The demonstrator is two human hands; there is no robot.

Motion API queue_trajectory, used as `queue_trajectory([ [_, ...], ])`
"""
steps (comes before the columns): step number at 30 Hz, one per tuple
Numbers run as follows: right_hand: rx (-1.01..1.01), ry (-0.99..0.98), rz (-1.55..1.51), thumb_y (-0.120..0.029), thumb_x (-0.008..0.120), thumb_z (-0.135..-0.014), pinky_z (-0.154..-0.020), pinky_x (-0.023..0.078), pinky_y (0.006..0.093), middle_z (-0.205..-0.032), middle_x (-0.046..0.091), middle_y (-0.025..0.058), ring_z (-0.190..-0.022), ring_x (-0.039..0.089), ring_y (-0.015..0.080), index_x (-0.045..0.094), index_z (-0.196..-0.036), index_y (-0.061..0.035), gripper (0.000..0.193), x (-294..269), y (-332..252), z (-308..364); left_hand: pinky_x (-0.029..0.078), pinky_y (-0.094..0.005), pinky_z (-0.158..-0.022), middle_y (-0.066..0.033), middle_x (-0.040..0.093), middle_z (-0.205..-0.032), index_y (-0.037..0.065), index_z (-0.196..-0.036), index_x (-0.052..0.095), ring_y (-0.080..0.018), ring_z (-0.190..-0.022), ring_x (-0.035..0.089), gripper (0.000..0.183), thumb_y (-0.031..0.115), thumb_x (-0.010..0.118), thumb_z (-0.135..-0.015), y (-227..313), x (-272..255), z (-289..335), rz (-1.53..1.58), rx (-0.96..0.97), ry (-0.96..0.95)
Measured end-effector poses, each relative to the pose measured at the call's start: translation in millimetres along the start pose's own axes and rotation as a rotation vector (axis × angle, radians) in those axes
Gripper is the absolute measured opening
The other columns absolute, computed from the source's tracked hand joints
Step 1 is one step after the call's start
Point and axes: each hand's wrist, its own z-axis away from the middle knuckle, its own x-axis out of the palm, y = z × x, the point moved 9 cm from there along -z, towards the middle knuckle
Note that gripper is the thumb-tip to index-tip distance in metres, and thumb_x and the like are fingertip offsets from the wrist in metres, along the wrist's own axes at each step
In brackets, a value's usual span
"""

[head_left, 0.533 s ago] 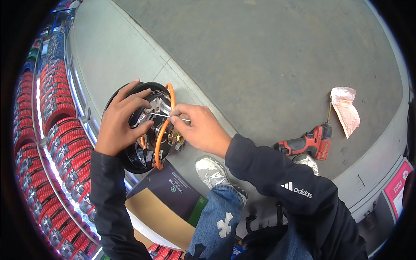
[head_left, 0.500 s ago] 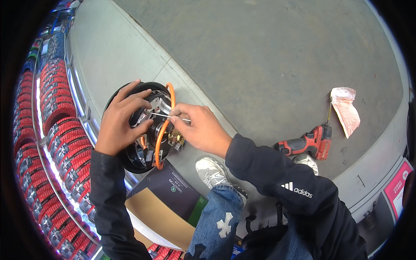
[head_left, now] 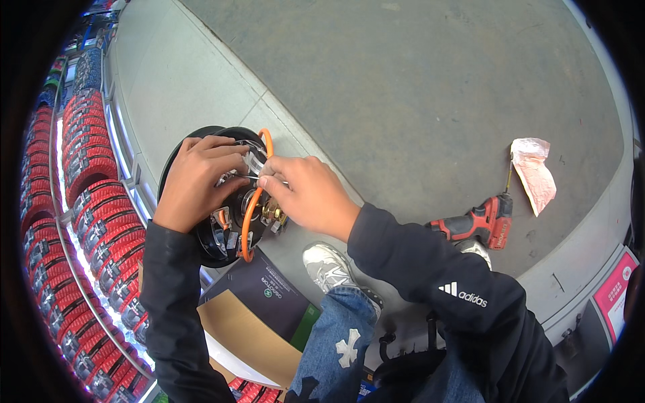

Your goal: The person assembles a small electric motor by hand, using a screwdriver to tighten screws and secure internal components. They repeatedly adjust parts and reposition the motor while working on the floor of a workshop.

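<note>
A round black drum-like hub (head_left: 213, 252) with metal parts inside its rim stands in front of me, an orange cable (head_left: 249, 218) looping across its face. My left hand (head_left: 201, 174) lies over the hub's left side, fingers curled in and thumb bent toward them near the inner metal parts. What its fingertips grip is hidden. From the right, my right hand (head_left: 306, 188) pinches a thin metal rod (head_left: 250, 177), whose tip points at my left fingers. Brass-coloured nuts (head_left: 272, 211) sit at the hub's centre, just below my right hand.
A red and black cordless drill (head_left: 474, 225) lies on the floor at right, its bit by a crumpled pink packet (head_left: 535, 174). An opened cardboard box (head_left: 252, 329) is below the hub. Racks of red-wrapped tyres (head_left: 111, 235) line the left. My shoe (head_left: 328, 265) is near the hub.
My left fingers have curled from spread to bent, closing in toward the rod's tip. The right hand has shifted slightly, and less of the rod shows.
</note>
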Motion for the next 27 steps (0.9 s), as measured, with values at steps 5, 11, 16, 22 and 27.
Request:
queue_trajectory([
  [5, -0.016, 0.002, 0.178, -0.023, 0.073, -0.100, -0.073, 0.059, 0.0525, -0.079, 0.077, 0.0181, -0.079, 0.076, 0.0415, 0.078, -0.102, -0.0048, 0.019, -9, -17, 0, 0.047, -0.0492, -0.111, -0.0081, 0.083, -0.128, 0.006, -0.094, 0.079, -0.0343, -0.132, 0.070, 0.015, 0.012, 0.087, -0.083, -5, 2, 5, -0.004, -0.001, 0.044],
  [11, -0.125, 0.034, 0.422, -0.020, 0.078, -0.091, -0.073, 0.061, 0.0523, -0.081, 0.078, 0.0162, -0.082, 0.078, 0.0402, 0.082, -0.094, -0.0067, 0.014, -10, -34, -9, 0.048, -0.0477, -0.109, -0.0077, 0.084, -0.122, 0.006, -0.095, 0.079, -0.0315, -0.131, 0.070, 0.015, 0.012, 0.086, -0.082, -5, 2, 8, 0.003, 0.040, 0.086],
  [16, -0.118, -0.054, 0.398, -0.020, 0.078, -0.092, -0.078, 0.062, 0.0514, -0.085, 0.080, 0.0179, -0.085, 0.079, 0.0412, 0.084, -0.094, -0.0062, 0.015, -12, -34, -23, 0.047, -0.0513, -0.111, -0.0087, 0.084, -0.123, 0.007, -0.100, 0.080, -0.0324, -0.133, 0.071, 0.017, 0.009, 0.085, -0.084, 0, -3, 7, 0.043, -0.030, 0.073],
  [22, -0.045, -0.180, 0.398, -0.021, 0.080, -0.091, -0.079, 0.062, 0.0520, -0.087, 0.080, 0.0202, -0.087, 0.079, 0.0417, 0.084, -0.096, -0.0054, 0.016, -11, -37, -26, 0.042, -0.0590, -0.122, -0.0098, 0.083, -0.122, 0.007, -0.097, 0.077, -0.0329, -0.135, 0.072, 0.014, 0.007, 0.084, -0.086, -3, 2, 10, 0.011, -0.003, 0.078],
  [27, -0.107, -0.109, 0.506, -0.018, 0.082, -0.090, -0.083, 0.063, 0.0504, -0.091, 0.080, 0.0208, -0.092, 0.080, 0.0397, 0.084, -0.095, -0.0052, 0.014, -9, -45, -23, 0.042, -0.0602, -0.124, -0.0102, 0.084, -0.119, 0.008, -0.101, 0.078, -0.0327, -0.134, 0.072, 0.017, 0.006, 0.084, -0.085, 0, 2, 10, 0.019, 0.007, 0.096],
])
